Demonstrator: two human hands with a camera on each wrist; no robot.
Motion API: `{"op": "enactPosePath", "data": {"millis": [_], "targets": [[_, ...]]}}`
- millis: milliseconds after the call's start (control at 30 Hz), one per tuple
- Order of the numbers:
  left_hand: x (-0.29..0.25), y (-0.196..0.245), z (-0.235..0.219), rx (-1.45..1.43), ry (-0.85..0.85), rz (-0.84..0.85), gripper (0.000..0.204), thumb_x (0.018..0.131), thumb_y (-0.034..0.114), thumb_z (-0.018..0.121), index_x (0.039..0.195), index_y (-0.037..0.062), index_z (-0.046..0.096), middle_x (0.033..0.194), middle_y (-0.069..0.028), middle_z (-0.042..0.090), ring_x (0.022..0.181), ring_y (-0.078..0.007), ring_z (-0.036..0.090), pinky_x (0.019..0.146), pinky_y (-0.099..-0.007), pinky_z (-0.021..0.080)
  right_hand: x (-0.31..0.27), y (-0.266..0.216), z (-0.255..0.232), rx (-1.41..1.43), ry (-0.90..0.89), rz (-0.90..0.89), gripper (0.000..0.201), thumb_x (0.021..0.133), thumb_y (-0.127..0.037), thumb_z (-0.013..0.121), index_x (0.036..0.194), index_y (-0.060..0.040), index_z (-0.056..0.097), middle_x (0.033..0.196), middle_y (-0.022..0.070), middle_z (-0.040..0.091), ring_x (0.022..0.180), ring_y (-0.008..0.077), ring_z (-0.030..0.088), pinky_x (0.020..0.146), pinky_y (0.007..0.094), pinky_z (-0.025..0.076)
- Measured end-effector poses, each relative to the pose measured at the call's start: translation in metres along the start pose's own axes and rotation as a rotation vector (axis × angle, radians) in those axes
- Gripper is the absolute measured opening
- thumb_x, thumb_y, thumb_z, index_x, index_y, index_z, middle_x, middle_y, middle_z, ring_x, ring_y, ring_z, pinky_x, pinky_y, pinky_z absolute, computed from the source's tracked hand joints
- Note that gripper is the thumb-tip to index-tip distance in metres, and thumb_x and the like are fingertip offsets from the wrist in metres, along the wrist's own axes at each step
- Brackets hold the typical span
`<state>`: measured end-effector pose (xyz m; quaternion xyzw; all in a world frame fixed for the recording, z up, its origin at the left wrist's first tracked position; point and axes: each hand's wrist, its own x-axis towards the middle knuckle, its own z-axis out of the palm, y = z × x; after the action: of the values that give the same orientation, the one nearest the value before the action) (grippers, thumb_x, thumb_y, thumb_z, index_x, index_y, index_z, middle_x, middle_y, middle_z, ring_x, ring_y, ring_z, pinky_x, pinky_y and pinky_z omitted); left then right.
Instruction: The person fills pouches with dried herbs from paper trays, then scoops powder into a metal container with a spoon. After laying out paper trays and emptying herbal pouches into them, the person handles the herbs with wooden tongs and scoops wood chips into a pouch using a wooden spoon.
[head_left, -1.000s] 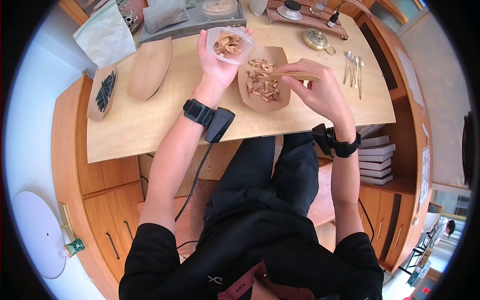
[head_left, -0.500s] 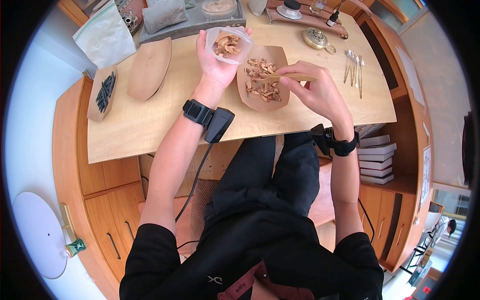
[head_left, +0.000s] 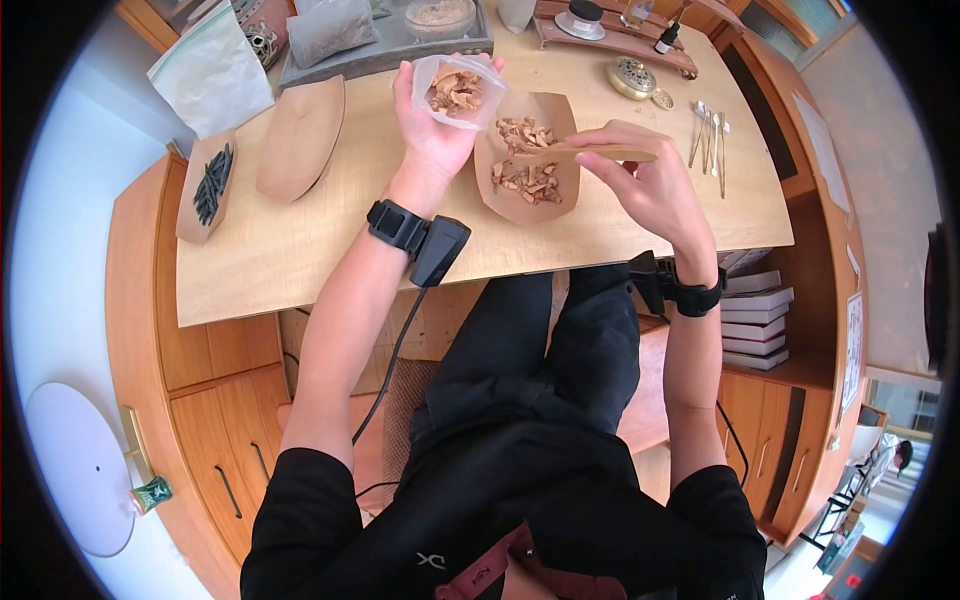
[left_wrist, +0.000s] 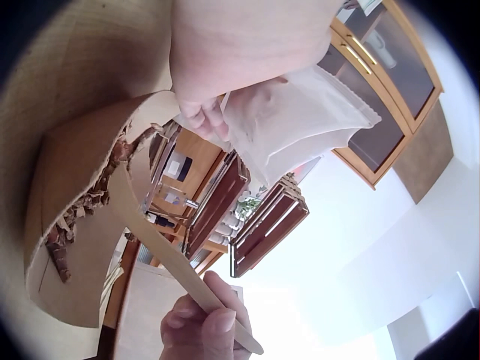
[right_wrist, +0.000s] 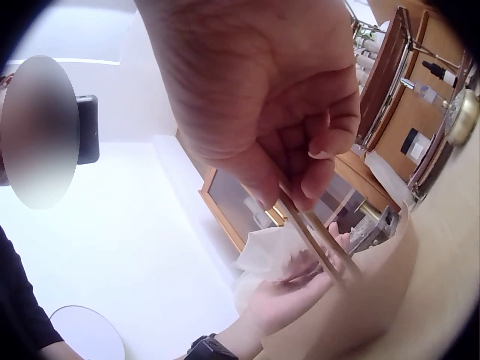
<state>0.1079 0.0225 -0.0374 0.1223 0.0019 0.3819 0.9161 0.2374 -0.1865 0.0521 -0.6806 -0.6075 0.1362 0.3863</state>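
Observation:
My left hand (head_left: 437, 143) holds a translucent bag (left_wrist: 300, 120) tilted with its mouth toward me. Dried brown flakes (head_left: 456, 91) lie inside it. To its right stands a boat-shaped brown paper tray (head_left: 525, 210) with reddish-brown dried pieces (head_left: 538, 183) in two loose heaps. Thumb and fingers of my right hand (head_left: 655, 190) pinch a pair of wooden tweezers (head_left: 548, 156), whose tips reach over the middle of the tray between the heaps. Two arms of the tweezers (right_wrist: 311, 244) show apart in the right wrist view; the tip ends are blurred there.
At the left are a paper tray of dark sticks (head_left: 211, 185), another brown tray (head_left: 300, 140) and a white pouch (head_left: 212, 75). A grey tray (head_left: 390, 55) stands behind. On the right lie a brass burner (head_left: 631, 78) and several slim tools (head_left: 712, 140); a wooden rack (head_left: 610, 40) is behind.
My right hand has shifted slightly right, and the tweezers have turned a broader side to the head view. The middle of the tray shows fewer pieces. My left hand stays put with the bag.

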Motion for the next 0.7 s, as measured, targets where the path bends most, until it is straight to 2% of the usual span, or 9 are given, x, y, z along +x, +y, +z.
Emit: {"op": "enactPosePath", "data": {"millis": [267, 367, 433, 700], "targets": [[-0.001, 0.0, 0.002, -0.008, 0.0, 0.002, 0.065, 0.09, 0.051, 0.056, 0.124, -0.0036, 0.05, 0.137, -0.0275, 0.046, 0.134, -0.0426, 0.038, 0.114, -0.0518, 0.032, -0.005, -0.014, -0.017, -0.026, 0.063, -0.07, 0.015, 0.087, -0.01, 0.068, 0.101, -0.0046, 0.073, 0.078, 0.0058, 0.064, 0.06, 0.0136, 0.048, 0.051, 0.0271, 0.038], [-0.001, 0.0, 0.003, -0.003, 0.001, 0.001, 0.064, 0.089, 0.051, 0.056, 0.123, -0.0033, 0.051, 0.136, -0.0274, 0.046, 0.134, -0.0427, 0.038, 0.114, -0.052, 0.032, -0.007, -0.026, -0.028, 0.003, 0.093, -0.096, 0.016, 0.087, -0.01, 0.07, 0.101, -0.0044, 0.073, 0.079, 0.0061, 0.064, 0.067, 0.0143, 0.053, 0.055, 0.0269, 0.041], [-0.001, -0.001, 0.004, -0.002, 0.013, 0.006, 0.064, 0.089, 0.052, 0.056, 0.122, -0.0033, 0.051, 0.136, -0.0274, 0.046, 0.134, -0.0428, 0.038, 0.114, -0.0522, 0.031, -0.007, -0.033, -0.034, -0.02, 0.087, -0.191, 0.016, 0.086, -0.01, 0.07, 0.101, -0.0037, 0.073, 0.079, 0.0068, 0.064, 0.072, 0.0152, 0.056, 0.059, 0.0267, 0.043], [-0.005, -0.003, 0.01, 0.051, 0.022, 0.01, 0.066, 0.091, 0.053, 0.051, 0.124, -0.0041, 0.05, 0.139, -0.0272, 0.045, 0.135, -0.0416, 0.038, 0.115, -0.0517, 0.029, 0.015, -0.051, -0.022, -0.007, 0.108, -0.24, 0.017, 0.086, -0.009, 0.071, 0.1, -0.0019, 0.072, 0.08, 0.0066, 0.066, 0.069, 0.0145, 0.055, 0.06, 0.0276, 0.044]]}}
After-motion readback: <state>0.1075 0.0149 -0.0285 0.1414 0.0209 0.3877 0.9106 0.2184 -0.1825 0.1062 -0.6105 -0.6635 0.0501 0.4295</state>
